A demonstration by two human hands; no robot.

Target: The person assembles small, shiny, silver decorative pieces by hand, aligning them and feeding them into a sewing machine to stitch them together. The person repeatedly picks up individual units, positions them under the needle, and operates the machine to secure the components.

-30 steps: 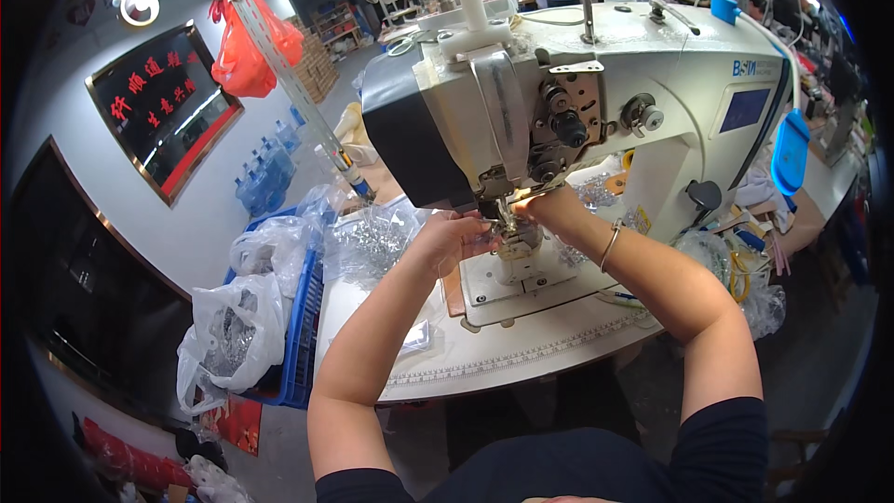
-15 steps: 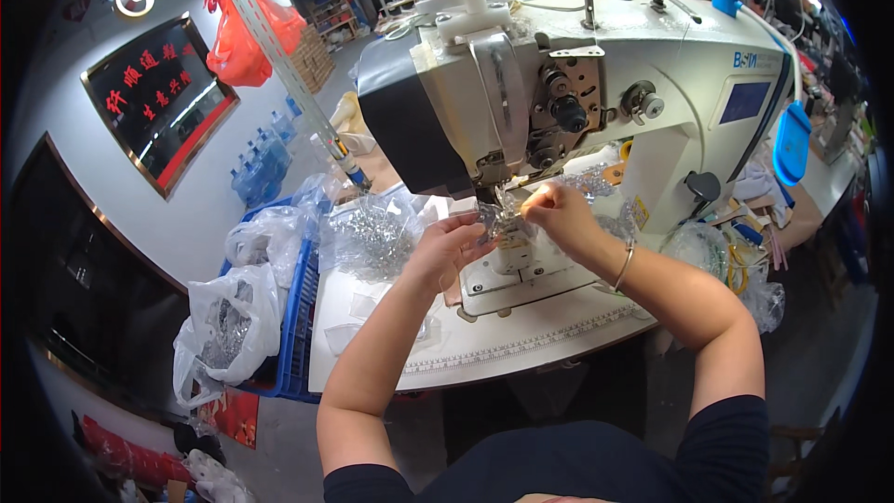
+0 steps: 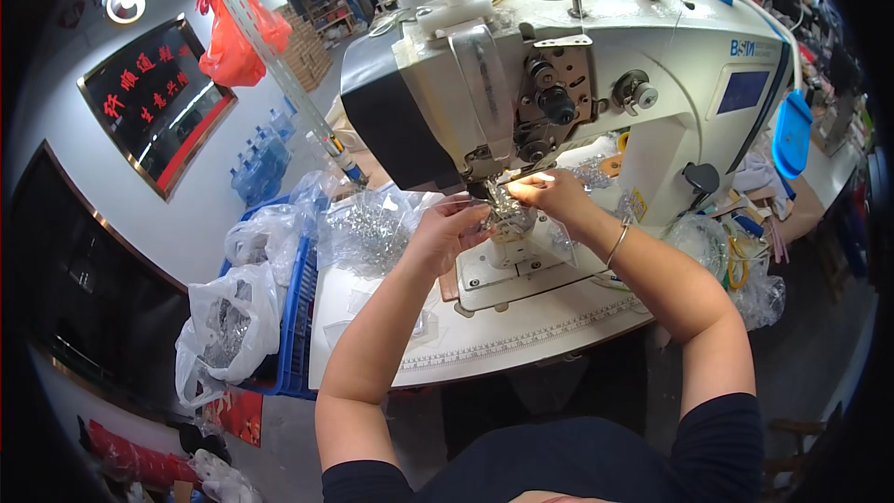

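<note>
A white industrial sewing machine stands over the table, its needle area just beyond my fingers. My left hand is closed in a pinch at the left of the presser foot, on what looks like a clear plastic piece. On the other side, my right hand is closed with its fingertips close to the needle; what they hold, if anything, cannot be made out. Under the needle, between both hands, the raised metal sewing bed glints brightly.
Left of the machine lies a clear bag of shiny silvery pieces. A blue crate with white plastic bags stands beside the table. Clear flat pieces lie near the ruler strip. Yellow-handled scissors are at right.
My right hand has shifted slightly left and upward, nearer the needle. The left hand stays almost in place, while the whole view has moved a little.
</note>
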